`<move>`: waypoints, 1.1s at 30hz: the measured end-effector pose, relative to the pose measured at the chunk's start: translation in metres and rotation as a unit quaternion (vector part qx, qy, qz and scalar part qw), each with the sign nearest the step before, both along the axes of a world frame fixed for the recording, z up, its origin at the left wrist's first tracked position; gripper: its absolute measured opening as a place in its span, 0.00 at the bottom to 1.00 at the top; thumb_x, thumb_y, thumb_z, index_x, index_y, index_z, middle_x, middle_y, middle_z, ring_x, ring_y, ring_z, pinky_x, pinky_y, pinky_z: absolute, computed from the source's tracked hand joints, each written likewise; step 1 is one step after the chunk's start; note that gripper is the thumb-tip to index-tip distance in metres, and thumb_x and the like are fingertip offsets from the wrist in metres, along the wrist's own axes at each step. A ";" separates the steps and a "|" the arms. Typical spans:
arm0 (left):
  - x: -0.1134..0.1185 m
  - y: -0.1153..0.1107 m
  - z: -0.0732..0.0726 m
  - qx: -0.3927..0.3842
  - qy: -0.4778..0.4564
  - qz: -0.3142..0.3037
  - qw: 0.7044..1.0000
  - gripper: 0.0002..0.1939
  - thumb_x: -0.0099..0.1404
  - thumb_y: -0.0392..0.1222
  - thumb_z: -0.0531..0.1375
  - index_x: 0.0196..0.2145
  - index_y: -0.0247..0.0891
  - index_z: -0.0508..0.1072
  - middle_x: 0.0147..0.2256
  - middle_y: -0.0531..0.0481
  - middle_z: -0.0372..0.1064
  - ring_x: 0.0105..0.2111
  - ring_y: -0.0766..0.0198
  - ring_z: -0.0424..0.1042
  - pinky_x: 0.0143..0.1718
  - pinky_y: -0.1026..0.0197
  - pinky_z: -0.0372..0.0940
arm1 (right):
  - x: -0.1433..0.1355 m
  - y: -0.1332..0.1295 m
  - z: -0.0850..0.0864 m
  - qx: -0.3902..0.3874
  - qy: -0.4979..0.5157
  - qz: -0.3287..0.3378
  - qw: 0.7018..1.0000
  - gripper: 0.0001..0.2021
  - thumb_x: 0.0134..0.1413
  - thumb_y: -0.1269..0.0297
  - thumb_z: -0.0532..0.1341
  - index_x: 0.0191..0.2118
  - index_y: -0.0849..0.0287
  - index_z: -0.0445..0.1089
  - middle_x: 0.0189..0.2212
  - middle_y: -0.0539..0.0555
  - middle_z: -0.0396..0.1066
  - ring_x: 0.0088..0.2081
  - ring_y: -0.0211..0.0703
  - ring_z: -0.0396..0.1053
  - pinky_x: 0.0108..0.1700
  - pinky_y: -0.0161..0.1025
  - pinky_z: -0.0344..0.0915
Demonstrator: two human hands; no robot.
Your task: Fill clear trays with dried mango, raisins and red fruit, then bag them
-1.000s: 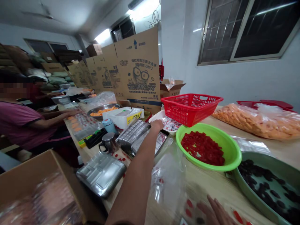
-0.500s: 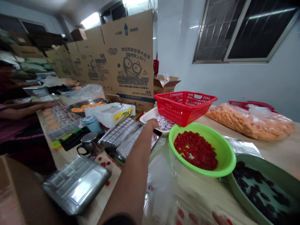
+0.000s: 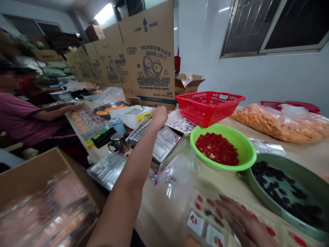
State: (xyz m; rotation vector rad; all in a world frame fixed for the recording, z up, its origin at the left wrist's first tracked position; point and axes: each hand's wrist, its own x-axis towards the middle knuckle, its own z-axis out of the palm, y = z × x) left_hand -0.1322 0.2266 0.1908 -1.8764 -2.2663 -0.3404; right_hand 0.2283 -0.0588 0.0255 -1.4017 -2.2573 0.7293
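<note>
My left hand (image 3: 159,116) is stretched out at the far end of my arm, seen from the back with its fingers curled closed. Whatever it may hold is hidden. Just right of it stands a white tray (image 3: 181,122) full of small printed packets. Below the hand lies a silvery clear compartment tray (image 3: 166,143) on a stack. Near the front edge my right hand (image 3: 241,219), somewhat blurred, has its fingers spread low over red pieces (image 3: 210,202) and small white packets (image 3: 195,222) laid out in clear plastic.
A green basin of red pieces (image 3: 221,167), a dark green basin of black pieces (image 3: 285,224) and a red basket (image 3: 209,118) stand right. An open carton (image 3: 55,154) is at lower left, a steel mug (image 3: 118,142) mid-left. Co-worker in a pink shirt (image 3: 17,113) sits left.
My left hand has lifted out of the white packet tray and moved up and left. My right hand has come further into view. The camera has turned left, showing the open carton more fully.
</note>
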 end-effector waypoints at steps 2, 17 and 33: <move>-0.002 -0.046 0.004 0.055 -0.134 -0.007 0.989 0.12 0.64 0.39 0.62 0.44 0.33 0.78 0.44 0.37 0.78 0.45 0.52 0.78 0.46 0.55 0.72 | -0.007 -0.001 0.018 -0.032 0.054 -0.024 0.998 0.27 0.67 0.48 0.48 0.59 0.54 0.74 0.61 0.58 0.69 0.61 0.52 0.68 0.62 0.50 0.66; 0.173 -0.333 -0.089 0.055 -0.158 -0.564 0.809 0.29 0.73 0.45 0.51 0.68 0.36 0.57 0.67 0.38 0.57 0.68 0.50 0.57 0.66 0.44 0.56 | 0.003 -0.040 0.131 -0.064 0.506 -0.266 0.818 0.26 0.54 0.66 0.66 0.58 0.58 0.60 0.42 0.54 0.76 0.37 0.40 0.76 0.39 0.38 0.74; 0.125 -0.352 -0.190 -0.126 0.018 -0.462 0.877 0.45 0.65 0.61 0.61 0.71 0.40 0.50 0.72 0.36 0.41 0.72 0.39 0.38 0.71 0.36 0.37 | 0.043 -0.077 -0.004 0.085 -0.195 -0.357 0.910 0.30 0.61 0.64 0.55 0.66 0.73 0.57 0.63 0.80 0.56 0.63 0.75 0.55 0.58 0.67 0.59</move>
